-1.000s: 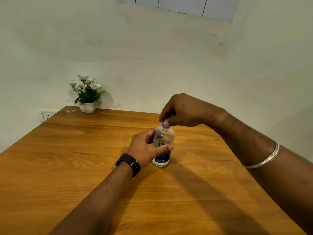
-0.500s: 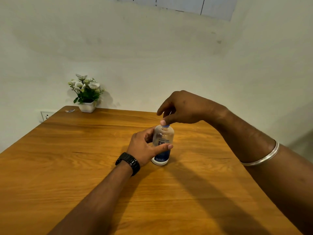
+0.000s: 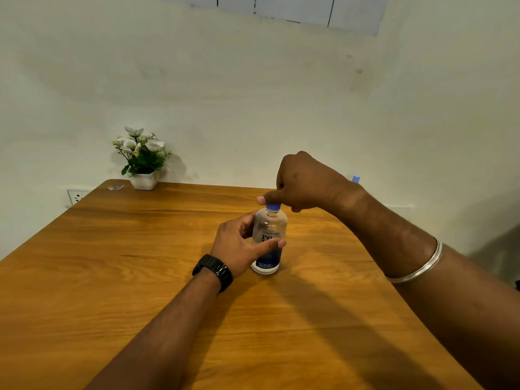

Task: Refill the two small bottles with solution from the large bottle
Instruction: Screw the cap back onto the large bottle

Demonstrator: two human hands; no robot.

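Note:
A clear bottle (image 3: 269, 235) with a dark blue label and a blue cap (image 3: 273, 207) stands upright near the middle of the wooden table (image 3: 140, 263). My left hand (image 3: 239, 246) wraps around its body from the left, thumb across the label. My right hand (image 3: 304, 182) sits on top of the bottle, with thumb and fingers pinching the cap. A small blue tip (image 3: 356, 179) pokes up behind my right wrist; whatever it belongs to is hidden by the arm.
A white pot of artificial flowers (image 3: 143, 161) stands at the table's far left corner, with a small wrapper (image 3: 116, 188) beside it. A wall socket (image 3: 76, 196) sits left of that corner. The table's far edge meets the wall.
My right hand has shifted its fingers on the cap and its wrist has turned. The bottle and my left hand stay in place. The blue tip behind my wrist has come into view.

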